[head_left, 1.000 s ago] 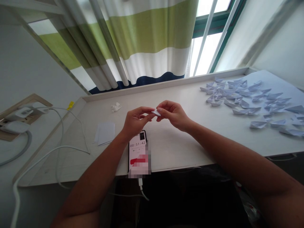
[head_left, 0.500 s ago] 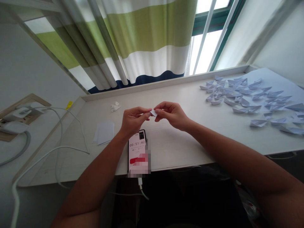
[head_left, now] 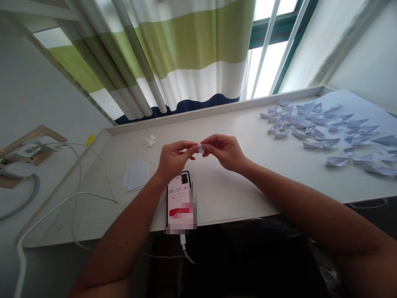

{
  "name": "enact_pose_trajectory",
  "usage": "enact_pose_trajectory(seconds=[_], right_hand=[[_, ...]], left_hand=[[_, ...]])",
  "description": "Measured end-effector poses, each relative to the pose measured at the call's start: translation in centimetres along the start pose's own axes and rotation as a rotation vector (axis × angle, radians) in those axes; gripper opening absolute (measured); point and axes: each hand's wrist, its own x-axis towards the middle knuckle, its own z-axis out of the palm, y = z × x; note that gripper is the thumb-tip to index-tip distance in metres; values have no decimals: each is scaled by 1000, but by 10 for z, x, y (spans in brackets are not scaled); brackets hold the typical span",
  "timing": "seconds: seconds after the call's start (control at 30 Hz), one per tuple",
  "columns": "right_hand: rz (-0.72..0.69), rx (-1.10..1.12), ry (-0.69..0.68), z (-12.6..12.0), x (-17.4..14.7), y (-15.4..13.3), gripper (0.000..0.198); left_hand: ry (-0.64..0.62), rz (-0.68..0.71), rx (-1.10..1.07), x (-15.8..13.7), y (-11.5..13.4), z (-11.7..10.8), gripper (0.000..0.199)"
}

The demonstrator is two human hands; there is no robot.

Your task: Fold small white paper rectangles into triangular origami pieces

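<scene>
Between my hands, above the middle of the white desk (head_left: 229,194), is a small folded piece of white paper (head_left: 201,149). My left hand (head_left: 175,159) pinches its left side between thumb and fingers. My right hand (head_left: 225,151) grips the other side the same way, so the fingertips cover most of it. Below my left hand lies a phone (head_left: 179,194) with a running timer on its screen. Several folded paper boats (head_left: 322,143) are spread over the right part of the desk. A few flat white paper sheets (head_left: 138,176) lie left of the phone.
A crumpled white scrap (head_left: 150,141) sits toward the back left. White cables (head_left: 93,193) run from chargers (head_left: 26,151) at a wall socket across the left side. A raised ledge (head_left: 186,118) borders the desk's back, below a striped curtain (head_left: 198,45).
The paper between my fingertips has turned or been bent, and less of it shows. My two hands have come slightly closer together, both still pinching it.
</scene>
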Motion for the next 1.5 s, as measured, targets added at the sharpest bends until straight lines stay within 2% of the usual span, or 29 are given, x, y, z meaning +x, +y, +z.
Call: enact_pose_trajectory(seconds=[0.17, 0.3, 0.47, 0.57, 0.73, 0.87, 1.03, 1.27, 1.5], right_hand=[[-17, -35, 27, 2, -1, -1, 28], [-46, -42, 52, 3, -1, -2, 22], [-63, -102, 89, 0, 0, -1, 23], [-57, -154, 97, -2, 0, 1, 27], [-17, -234, 11, -3, -1, -5, 38], [0, -275, -49, -3, -2, -13, 35], [-65, -313, 11, -3, -3, -13, 25], [-246, -417, 107, 0, -4, -8, 17], [-339, -464, -20, -3, -2, 1, 14]], left_hand=[[-39, -14, 68, -1, 2, -1, 28], [-44, -28, 28, -1, 2, 0, 32], [-71, -46, -18, -1, 0, 0, 40], [-74, -29, 11, -1, -2, -1, 38], [-72, 16, 58, -1, -1, -3, 23], [-85, 10, 65, -1, 0, -4, 23], [-87, -6, 35, -1, -1, -1, 39], [-101, -51, -30, -3, -2, 4, 48], [-81, -32, 37, -4, -10, 5, 49]])
